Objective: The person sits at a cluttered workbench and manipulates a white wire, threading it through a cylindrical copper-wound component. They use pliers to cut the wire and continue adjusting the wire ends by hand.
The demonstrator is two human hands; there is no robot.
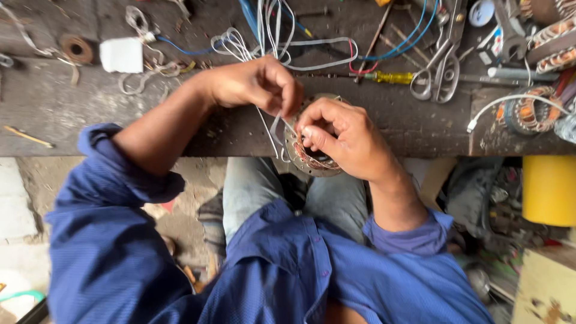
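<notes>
Both hands meet at the workbench's [360,129] near edge: the right hand [345,138] clamps a round motor coil [309,157], the left hand [258,84], at its ten o'clock, pinches white tape [275,129]. Scissors [441,63] and a yellow-handled screwdriver [390,77] lie farther off at two o'clock.

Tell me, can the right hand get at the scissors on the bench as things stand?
Probably yes: the scissors lie uncovered beyond the right hand, nothing between them. But its fingers now pinch at the motor stator.

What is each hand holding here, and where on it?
The right hand grips the round metal stator with copper windings over its upper rim. The left hand pinches a thin white sleeving strand near its upper end.
</notes>
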